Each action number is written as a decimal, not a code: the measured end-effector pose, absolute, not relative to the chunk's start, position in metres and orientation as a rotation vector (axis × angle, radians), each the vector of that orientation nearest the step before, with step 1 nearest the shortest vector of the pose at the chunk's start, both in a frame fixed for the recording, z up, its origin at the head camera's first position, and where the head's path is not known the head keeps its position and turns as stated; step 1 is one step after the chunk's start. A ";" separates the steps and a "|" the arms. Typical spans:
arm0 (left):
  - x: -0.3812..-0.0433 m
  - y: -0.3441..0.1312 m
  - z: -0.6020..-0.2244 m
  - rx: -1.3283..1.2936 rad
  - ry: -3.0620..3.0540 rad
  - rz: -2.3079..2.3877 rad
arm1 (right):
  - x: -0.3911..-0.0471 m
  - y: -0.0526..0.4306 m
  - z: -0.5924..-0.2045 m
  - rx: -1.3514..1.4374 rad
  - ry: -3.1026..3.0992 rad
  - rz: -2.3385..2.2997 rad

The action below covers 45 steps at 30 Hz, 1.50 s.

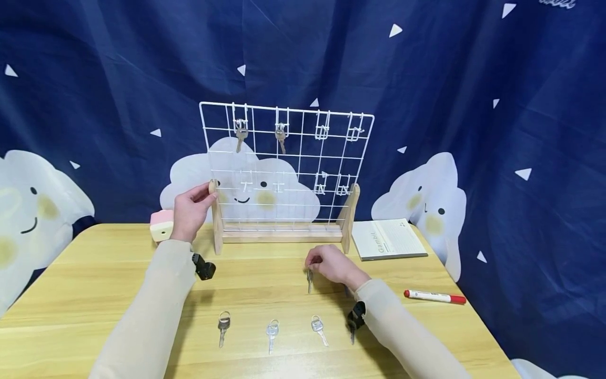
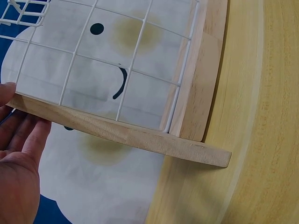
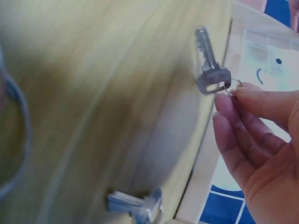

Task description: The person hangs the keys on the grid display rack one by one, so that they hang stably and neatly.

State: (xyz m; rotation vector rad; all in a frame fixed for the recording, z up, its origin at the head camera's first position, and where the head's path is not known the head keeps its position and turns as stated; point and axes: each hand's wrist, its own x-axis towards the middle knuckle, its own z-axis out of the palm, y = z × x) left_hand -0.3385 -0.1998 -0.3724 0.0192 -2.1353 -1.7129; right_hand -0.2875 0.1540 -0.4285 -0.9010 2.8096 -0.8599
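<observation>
White wire rack, head view: it stands on the far side of the table, with 2 hung keys at upper left. At least 3 loose keys lie nearer. Left hand is clamped on the left wooden upright. Right hand pinches 1 carried key before the rack.

Left wrist view: thumb and fingers straddle the upright.

Right wrist view: fingertips together on the key ring. Apparent step: carrying this key; next move probably calls for raising its ring to a bare hook.

Keys on the table before the rack, notebook right of it
</observation>
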 end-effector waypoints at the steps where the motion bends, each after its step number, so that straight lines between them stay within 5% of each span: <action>1: -0.338 -0.200 -0.372 0.018 -2.136 -1.713 | -0.287 0.155 -0.427 -0.908 2.811 -0.877; 45: -0.337 -0.200 -0.371 0.026 -2.139 -1.728 | -0.278 0.161 -0.335 -0.883 2.940 -1.310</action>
